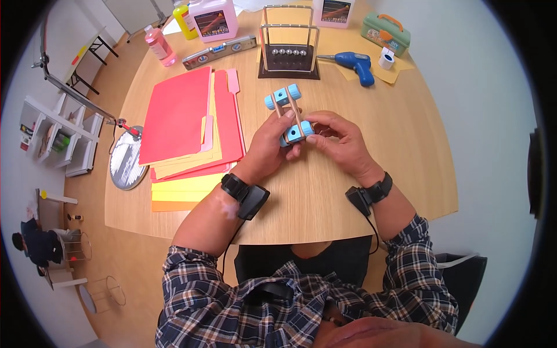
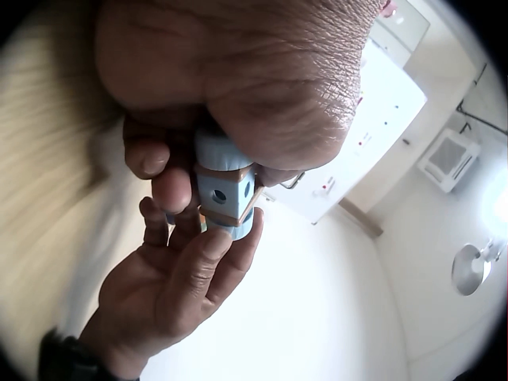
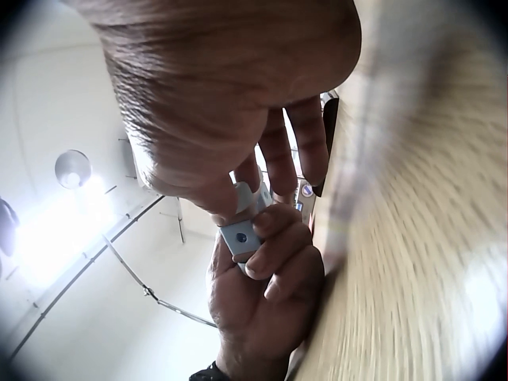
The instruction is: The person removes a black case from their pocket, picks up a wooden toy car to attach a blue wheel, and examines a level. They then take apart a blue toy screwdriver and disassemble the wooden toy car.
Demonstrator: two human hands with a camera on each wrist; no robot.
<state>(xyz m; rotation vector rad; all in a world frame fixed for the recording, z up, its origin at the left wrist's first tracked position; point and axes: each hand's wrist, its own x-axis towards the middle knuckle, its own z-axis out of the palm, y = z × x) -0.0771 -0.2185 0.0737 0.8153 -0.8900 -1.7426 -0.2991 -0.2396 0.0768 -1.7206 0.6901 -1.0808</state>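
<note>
A small assembly of light-blue blocks (image 1: 294, 133) joined by copper-coloured strips is held above the table in the head view. The left hand (image 1: 268, 145) grips it, thumb along the strips and fingers beneath. At the near block's right end, the right hand (image 1: 343, 144) pinches the blue round piece (image 1: 307, 127) between thumb and forefinger. The left wrist view shows the blue block (image 2: 226, 193) with a dark hole, the right hand's (image 2: 163, 294) thumb and finger at its end. In the right wrist view the left hand's (image 3: 270, 298) fingers curl round the block (image 3: 240, 237).
Red and yellow folders (image 1: 180, 122) lie on the left of the table (image 1: 301, 214). Behind stand a Newton's cradle (image 1: 288, 69), a level (image 1: 219, 52), pink jugs (image 1: 216, 22) and a green toolbox (image 1: 385, 35). A blue drill (image 1: 355, 62) lies at the back right.
</note>
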